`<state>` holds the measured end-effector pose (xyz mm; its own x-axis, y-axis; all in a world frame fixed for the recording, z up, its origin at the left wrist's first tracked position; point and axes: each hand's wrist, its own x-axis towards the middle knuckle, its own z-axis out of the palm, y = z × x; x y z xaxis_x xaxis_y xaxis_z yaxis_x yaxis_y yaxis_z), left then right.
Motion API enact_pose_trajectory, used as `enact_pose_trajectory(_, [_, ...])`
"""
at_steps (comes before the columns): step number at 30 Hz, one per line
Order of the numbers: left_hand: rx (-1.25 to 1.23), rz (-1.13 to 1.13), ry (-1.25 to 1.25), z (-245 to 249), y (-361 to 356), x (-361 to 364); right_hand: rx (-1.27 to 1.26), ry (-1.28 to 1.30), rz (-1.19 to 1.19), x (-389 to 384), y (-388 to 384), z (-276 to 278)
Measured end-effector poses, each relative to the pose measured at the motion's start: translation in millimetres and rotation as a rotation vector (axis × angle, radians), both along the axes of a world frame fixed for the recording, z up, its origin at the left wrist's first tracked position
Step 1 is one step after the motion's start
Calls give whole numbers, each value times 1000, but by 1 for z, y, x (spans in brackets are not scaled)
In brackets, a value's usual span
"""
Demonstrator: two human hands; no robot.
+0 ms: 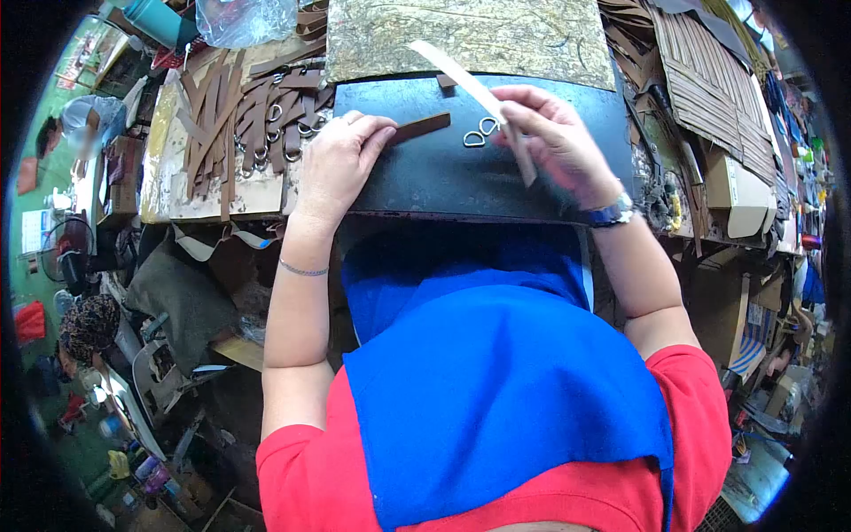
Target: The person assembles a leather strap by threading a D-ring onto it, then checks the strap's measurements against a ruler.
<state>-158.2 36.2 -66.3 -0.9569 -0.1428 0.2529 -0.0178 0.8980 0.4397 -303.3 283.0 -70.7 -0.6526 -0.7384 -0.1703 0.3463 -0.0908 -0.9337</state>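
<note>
On the black work board [399, 191], my left hand [344, 155] pinches one end of a short dark brown leather strap [424, 128] between thumb and fingers. My right hand [560, 133] is raised over the board, closed around a long pale flat strip [456, 74]. That strip slants from upper left down past the palm, and its lower end looks browner and slightly blurred. Two metal D-rings [474, 139] lie beside my right hand, one partly overlapping the other. A small brown piece [446, 82] sits at the board's back edge.
Many brown leather straps [213, 133], some with metal rings, are heaped on the left. A mottled slab [470, 35] stands behind the board. Stacked striped strips [714, 106] lie at right, near a cardboard box [740, 191]. Another person [89, 332] is at far left.
</note>
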Motion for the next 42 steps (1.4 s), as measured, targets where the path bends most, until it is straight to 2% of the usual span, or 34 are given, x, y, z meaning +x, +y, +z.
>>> enact_pose_trajectory(4, [10, 35, 74, -15, -4, 4, -152, -260, 58, 21, -39, -15])
enact_pose_trajectory(7, [24, 16, 194, -20, -6, 16, -185, -227, 4, 14, -43, -27])
enact_pose_trajectory(12, [198, 42, 209, -27, -5, 28, 4, 27, -98, -13, -9, -24])
enact_pose_trajectory(15, [262, 11, 212, -29, -7, 29, 117, 138, -48, -12, 0, -6])
enact_pose_trajectory(18, [338, -31, 180, -30, -11, 32, 261, 297, 177, -3, -2, 17])
enact_pose_trajectory(21, [404, 11, 207, -29, -3, 41, 298, 454, 300, 5, -16, 12])
enact_pose_trajectory(26, [188, 107, 353, -41, 9, 59, 373, 496, 380, 6, -29, 10])
enact_pose_trajectory(30, [40, 108, 345, -41, 24, 72, 403, 556, 411, 0, -31, 13])
enact_pose_trajectory(37, [158, 151, 385, -44, 8, 56, 463, 687, 416, -6, -32, 12])
enact_pose_trajectory(42, [166, 124, 254, -39, 3, 46, 514, 732, 399, -5, -32, 13])
